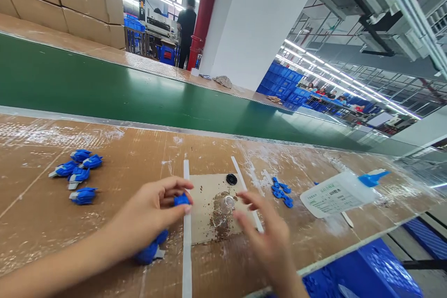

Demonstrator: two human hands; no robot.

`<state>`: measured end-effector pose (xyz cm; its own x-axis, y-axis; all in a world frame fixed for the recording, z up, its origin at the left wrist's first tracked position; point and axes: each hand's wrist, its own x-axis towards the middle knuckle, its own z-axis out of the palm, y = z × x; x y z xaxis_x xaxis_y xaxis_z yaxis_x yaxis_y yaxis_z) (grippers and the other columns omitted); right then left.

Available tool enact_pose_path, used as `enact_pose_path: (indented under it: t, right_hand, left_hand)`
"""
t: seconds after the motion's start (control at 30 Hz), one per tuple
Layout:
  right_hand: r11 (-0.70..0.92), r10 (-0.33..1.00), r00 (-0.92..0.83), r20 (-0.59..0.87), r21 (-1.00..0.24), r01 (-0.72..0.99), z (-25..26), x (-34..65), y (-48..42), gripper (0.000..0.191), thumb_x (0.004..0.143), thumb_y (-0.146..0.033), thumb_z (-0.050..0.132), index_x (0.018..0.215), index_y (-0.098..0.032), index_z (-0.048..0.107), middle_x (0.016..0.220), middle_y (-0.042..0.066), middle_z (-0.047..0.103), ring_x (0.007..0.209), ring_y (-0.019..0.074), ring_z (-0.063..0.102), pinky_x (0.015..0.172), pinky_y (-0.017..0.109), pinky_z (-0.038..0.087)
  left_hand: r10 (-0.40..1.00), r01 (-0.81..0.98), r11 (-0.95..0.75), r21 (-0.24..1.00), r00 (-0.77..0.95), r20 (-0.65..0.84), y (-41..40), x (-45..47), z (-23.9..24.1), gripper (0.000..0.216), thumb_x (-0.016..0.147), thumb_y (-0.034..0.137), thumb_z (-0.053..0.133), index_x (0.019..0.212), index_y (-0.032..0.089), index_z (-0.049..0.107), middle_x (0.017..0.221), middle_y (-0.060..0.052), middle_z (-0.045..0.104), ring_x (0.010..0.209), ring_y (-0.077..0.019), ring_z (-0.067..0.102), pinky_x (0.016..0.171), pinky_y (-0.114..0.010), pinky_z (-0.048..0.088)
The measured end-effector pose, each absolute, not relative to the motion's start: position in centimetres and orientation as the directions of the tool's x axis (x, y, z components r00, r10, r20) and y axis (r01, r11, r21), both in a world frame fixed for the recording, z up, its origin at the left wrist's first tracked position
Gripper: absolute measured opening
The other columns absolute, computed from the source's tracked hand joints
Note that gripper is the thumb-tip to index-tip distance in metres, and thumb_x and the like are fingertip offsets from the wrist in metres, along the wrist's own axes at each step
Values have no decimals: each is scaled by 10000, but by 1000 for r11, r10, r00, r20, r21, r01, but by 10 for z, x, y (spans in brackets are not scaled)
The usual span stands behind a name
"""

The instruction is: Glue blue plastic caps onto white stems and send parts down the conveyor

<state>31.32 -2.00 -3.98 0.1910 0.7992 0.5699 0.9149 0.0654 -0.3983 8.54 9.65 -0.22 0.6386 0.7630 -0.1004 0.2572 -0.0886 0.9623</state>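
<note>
My left hand (157, 202) is closed around a small blue plastic part (180, 199), pinched between thumb and fingers near the left white tape strip (187, 260). My right hand (267, 233) has its fingers apart and nothing visible in them, above the right edge of a stained beige sheet (202, 191). On that sheet sit a clear round dish (227, 203) and a black round cap (231, 179). Under my left wrist lie blue parts (148, 252) with a grey tip, partly covered by the arm.
Several blue-and-grey assembled pieces (79, 174) lie at left. Small blue pieces (281, 192) lie right of the sheet, beside a white glue bottle (338, 193) with a blue nozzle. A green conveyor belt (146, 93) runs behind. A blue bin (370, 270) stands below the table's right edge.
</note>
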Motion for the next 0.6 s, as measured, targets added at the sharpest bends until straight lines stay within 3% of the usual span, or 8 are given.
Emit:
enact_pose_path:
  t: [0.03,0.07,0.1,0.17,0.23,0.33,0.47,0.6]
  right_hand:
    - [-43,796,264,544,-385,922,-40,337,-18,329,959,-481,443,1091,-224,600,1006,80,693,870,219,663,788,358,539]
    - [-120,793,313,523,-370,921,-40,361,-16,350,961,-461,421,1042,-185,622,982,109,693,830,231,660,764,374,531]
    - [-194,794,353,495,-344,919,-40,383,-13,355,956,-430,413,1004,-160,639,950,124,695,797,241,655,739,385,522]
    - [-313,819,398,413,-260,913,-43,421,-6,307,928,-351,451,923,-135,670,917,132,697,785,255,653,731,399,505]
    - [-394,843,427,328,-164,904,-48,444,1,210,911,-271,513,897,-134,671,904,99,694,799,229,648,752,384,496]
    - [-470,858,467,215,-42,882,-54,457,7,128,918,-231,575,867,-147,657,866,38,680,790,169,635,770,347,500]
    - [-491,869,484,107,55,869,-55,457,10,120,939,-227,575,935,-150,666,900,35,687,828,163,648,797,354,519]
    - [-475,879,475,25,117,872,-51,454,15,132,947,-217,566,995,-152,670,918,41,698,843,169,665,812,369,532]
  left_hand:
    - [778,364,-320,875,628,24,107,81,-2,297,816,321,556,1076,180,586,1033,-88,697,957,-255,662,859,-405,515]
    - [756,485,-537,690,639,140,119,75,-3,262,855,255,486,1078,173,597,1063,-107,686,984,-275,649,864,-429,505]
    - [711,591,-684,429,672,209,130,69,-4,265,866,175,430,1056,161,614,1069,-125,678,988,-293,639,861,-448,495]
    - [659,682,-729,-61,723,208,150,57,-8,328,814,23,374,950,134,650,984,-146,681,944,-316,634,833,-455,485]
    - [679,695,-660,-284,714,168,164,46,-12,364,761,-58,359,837,120,668,861,-148,684,883,-320,637,806,-443,479]
    - [720,726,-616,-306,676,156,172,37,-14,378,768,-74,335,802,78,679,804,-189,676,843,-346,637,787,-471,465]
    - [684,684,-690,-234,723,95,161,41,-5,340,772,-46,374,897,57,673,992,-233,652,1035,-383,588,881,-507,433]
    - [526,528,-849,14,847,-77,134,56,9,130,827,145,543,847,190,663,947,-49,675,884,-202,641,765,-303,482]
